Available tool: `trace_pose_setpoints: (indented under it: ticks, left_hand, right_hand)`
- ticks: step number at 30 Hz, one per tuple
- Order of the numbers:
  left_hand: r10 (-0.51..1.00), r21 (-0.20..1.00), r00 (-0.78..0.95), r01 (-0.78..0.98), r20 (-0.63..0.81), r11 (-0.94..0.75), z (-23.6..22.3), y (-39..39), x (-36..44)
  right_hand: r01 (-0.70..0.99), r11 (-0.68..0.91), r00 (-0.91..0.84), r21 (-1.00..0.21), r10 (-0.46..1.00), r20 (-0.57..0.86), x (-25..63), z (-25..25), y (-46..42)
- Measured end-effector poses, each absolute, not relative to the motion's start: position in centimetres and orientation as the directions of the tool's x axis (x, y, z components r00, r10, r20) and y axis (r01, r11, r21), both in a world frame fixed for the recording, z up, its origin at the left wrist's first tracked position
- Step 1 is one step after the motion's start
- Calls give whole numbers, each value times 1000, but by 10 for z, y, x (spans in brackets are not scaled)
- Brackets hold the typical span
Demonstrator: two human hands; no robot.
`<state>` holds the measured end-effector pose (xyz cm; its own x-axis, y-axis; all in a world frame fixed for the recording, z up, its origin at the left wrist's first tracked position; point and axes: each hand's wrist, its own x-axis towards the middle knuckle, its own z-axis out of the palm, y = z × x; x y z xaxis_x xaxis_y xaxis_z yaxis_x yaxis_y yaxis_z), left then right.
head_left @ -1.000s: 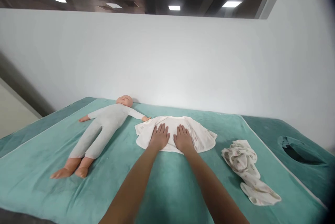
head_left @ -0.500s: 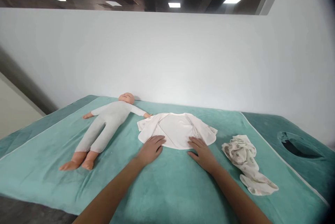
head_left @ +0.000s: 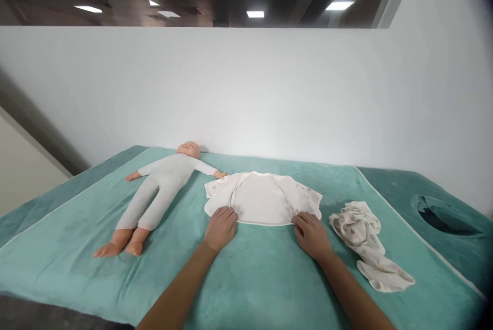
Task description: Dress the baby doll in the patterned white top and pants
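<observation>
A white baby shirt (head_left: 262, 201) lies spread on the green bed cover, its front open and a small print showing on the short sleeves. My left hand (head_left: 221, 228) has its fingers curled over the near hem, left of the middle. At the right part of the same hem, my right hand (head_left: 311, 233) is closed on the cloth in a similar way. The thumbs are mostly hidden. Left of the shirt, a baby doll (head_left: 165, 181) in a white bodysuit lies on its back, one hand close to the shirt's left sleeve.
A crumpled printed baby garment (head_left: 362, 240) lies to the right of my right hand. The green bed cover (head_left: 254, 278) has a dark opening (head_left: 442, 219) at the far right. Behind the bed stands a white wall (head_left: 250, 93).
Both hands lay flat with fingers stretched on the shirt. They have drawn back to its near hem and the fingers have curled closed. The view has tilted slightly upward.
</observation>
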<state>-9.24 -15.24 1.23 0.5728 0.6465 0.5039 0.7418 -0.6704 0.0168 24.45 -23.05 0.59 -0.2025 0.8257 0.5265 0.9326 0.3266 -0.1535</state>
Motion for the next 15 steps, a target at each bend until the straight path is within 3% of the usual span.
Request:
trace_pose_setpoints:
  ticks: [3,5,7,11,15]
  left_hand:
    - [630,52,584,711,511,-702,12,-153,-93]
    - [616,78,591,686,521,-724,14,-155,-93]
    - [613,102,592,670,524,-735,15,-156,-92]
    - [642,107,583,694,497,-712,14,-157,-88]
    - [661,54,564,739,495,-672,9,-156,-85]
  right_hand:
    - [926,206,14,-316,818,575,270,-4,-214]
    - [887,19,286,-461,762,581,293,-9,-195]
    - [804,-166,498,-571,714,493,314,-12,-174]
    - [717,-275,527,-641,815,240,348,-11,-134]
    - [664,-319,605,-677,761,235,370,-5,-111]
